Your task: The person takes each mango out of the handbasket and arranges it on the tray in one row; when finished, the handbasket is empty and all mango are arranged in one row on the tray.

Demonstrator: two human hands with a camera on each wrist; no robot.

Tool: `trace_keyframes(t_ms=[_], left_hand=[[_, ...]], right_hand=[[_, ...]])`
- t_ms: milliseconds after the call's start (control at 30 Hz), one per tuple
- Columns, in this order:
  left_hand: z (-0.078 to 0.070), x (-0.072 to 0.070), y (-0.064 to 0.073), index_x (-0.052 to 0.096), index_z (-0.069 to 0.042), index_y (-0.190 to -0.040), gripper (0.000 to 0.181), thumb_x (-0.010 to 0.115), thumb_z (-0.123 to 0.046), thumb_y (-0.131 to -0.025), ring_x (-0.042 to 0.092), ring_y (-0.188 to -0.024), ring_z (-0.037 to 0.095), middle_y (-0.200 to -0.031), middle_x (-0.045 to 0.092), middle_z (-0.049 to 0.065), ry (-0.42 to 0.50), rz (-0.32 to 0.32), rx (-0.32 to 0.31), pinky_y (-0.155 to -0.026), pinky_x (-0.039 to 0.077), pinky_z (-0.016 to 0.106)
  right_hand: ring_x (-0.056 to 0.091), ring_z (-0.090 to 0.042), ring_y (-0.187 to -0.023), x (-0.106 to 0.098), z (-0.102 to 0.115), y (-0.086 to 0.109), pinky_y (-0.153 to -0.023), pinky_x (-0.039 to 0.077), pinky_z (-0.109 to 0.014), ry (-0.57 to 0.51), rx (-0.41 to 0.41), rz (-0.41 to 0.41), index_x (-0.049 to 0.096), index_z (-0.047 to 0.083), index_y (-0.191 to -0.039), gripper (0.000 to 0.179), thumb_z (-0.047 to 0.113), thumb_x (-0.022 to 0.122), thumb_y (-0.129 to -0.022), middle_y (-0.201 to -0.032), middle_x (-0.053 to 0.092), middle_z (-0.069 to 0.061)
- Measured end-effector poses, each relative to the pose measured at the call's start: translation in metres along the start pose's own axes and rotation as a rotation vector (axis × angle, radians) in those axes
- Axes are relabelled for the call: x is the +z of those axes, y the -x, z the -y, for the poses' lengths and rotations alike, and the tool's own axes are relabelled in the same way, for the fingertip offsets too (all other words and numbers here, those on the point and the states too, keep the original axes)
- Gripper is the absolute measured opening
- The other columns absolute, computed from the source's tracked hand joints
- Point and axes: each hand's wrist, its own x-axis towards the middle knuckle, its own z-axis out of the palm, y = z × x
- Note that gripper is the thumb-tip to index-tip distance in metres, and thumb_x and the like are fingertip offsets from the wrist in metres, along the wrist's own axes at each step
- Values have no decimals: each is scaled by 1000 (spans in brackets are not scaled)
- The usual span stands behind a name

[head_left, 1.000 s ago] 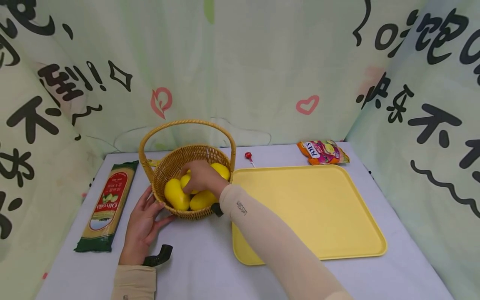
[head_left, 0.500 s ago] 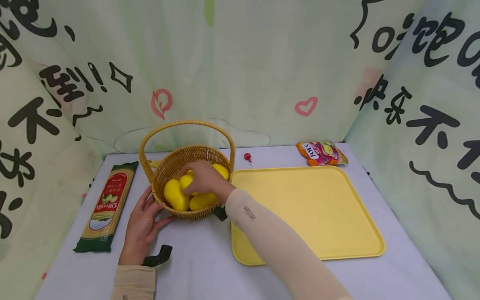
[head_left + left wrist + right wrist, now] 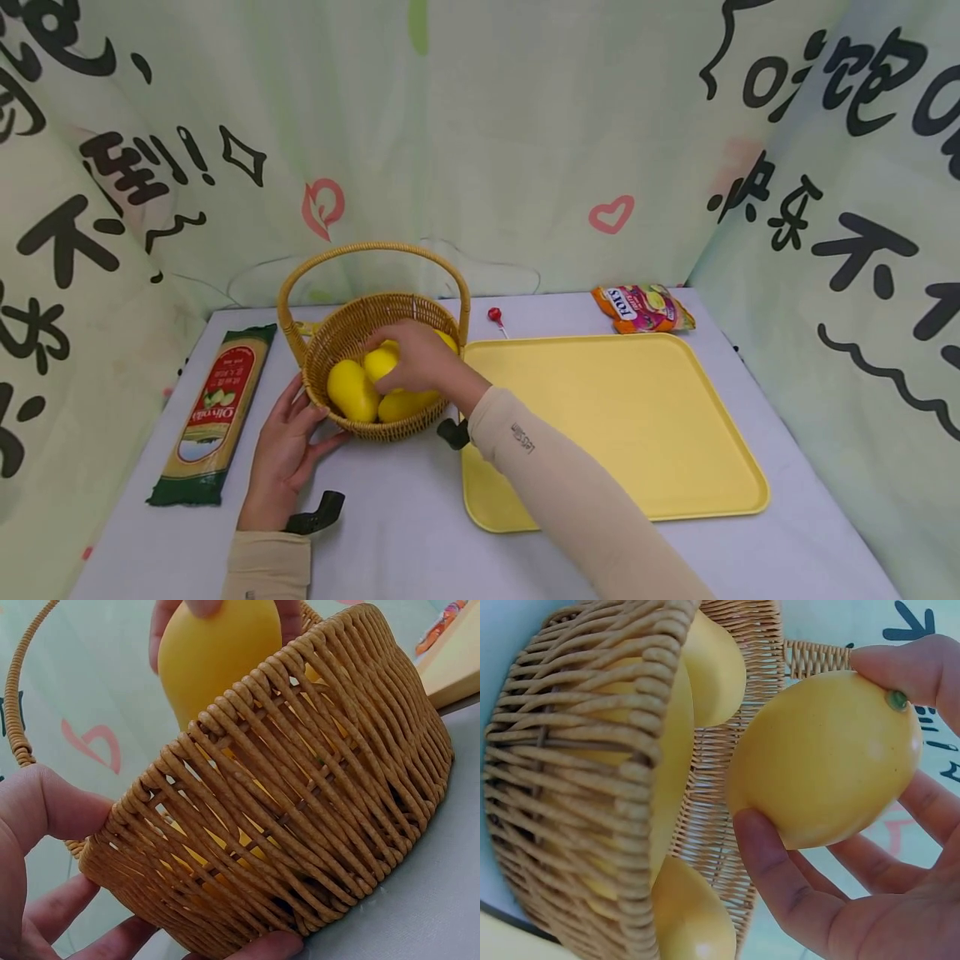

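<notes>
My right hand [image 3: 412, 354] holds a yellow mango [image 3: 825, 761] between thumb and fingers. The left wrist view shows this mango just above the basket's rim, and its green stem end faces the right wrist camera. Several more yellow mangoes [image 3: 352, 392] lie in the wicker basket [image 3: 375, 430], partly hidden by the hand and the weave. With fingers and thumb spread round its near left side, my left hand [image 3: 281, 450] holds the basket; one bent digit touches the rim in the left wrist view.
A yellow tray [image 3: 622, 425] lies right of the basket. Behind it are a red lollipop [image 3: 495, 315] and a bright snack bag [image 3: 645, 308]. A long green-and-gold packet [image 3: 217, 412] lies at left. Printed curtains enclose the white table. The basket's tall handle [image 3: 375, 247] arches over the opening.
My right hand has risen and shifted slightly right, bringing the mango up from the others. My left hand and the basket stay where they were.
</notes>
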Motion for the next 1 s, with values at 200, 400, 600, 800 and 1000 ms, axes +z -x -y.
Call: trace_keyframes(t_ms=[200, 400, 600, 800, 1000], left_hand=[[1, 0, 0, 25, -49, -165, 76, 55, -10, -107, 44, -149, 24, -177, 24, -8, -2, -7, -1, -102, 58, 53], [3, 0, -1, 25, -49, -165, 76, 55, -10, -107, 45, -149, 24, -177, 24, -7, -2, -7, 6, -102, 58, 52], [3, 0, -1, 25, -48, -166, 76, 54, -10, -107, 44, -150, 24, -177, 25, -6, -8, -7, 16, -102, 57, 53], [2, 0, 0, 24, -48, -166, 77, 54, -9, -107, 43, -151, 26, -177, 24, -6, -17, -11, 13, -103, 56, 55], [2, 2, 1, 24, -49, -166, 77, 54, -9, -107, 41, -152, 27, -177, 23, -7, -42, -12, 14, -103, 56, 55]], right_hand=[[55, -21, -122, -3, -2, 9, -98, 53, -30, -4, -7, -2, 73, 21, -129, 50, 18, 85, -81, -140, 65, -2], [55, -24, -126, -5, -7, 17, -102, 53, -37, -31, -24, -9, 73, 20, -129, 50, 19, 85, -81, -142, 64, -4], [55, -25, -127, -8, -13, 25, -99, 53, -38, -73, -43, -37, 73, 17, -127, 49, 17, 84, -79, -142, 64, -6], [54, -25, -128, -11, -13, 35, -97, 54, -38, -95, -53, -62, 73, 17, -126, 49, 18, 84, -78, -143, 62, -7], [55, -26, -125, -15, -16, 43, -94, 55, -38, -111, -50, -94, 73, 17, -126, 49, 18, 82, -78, -142, 63, -7]])
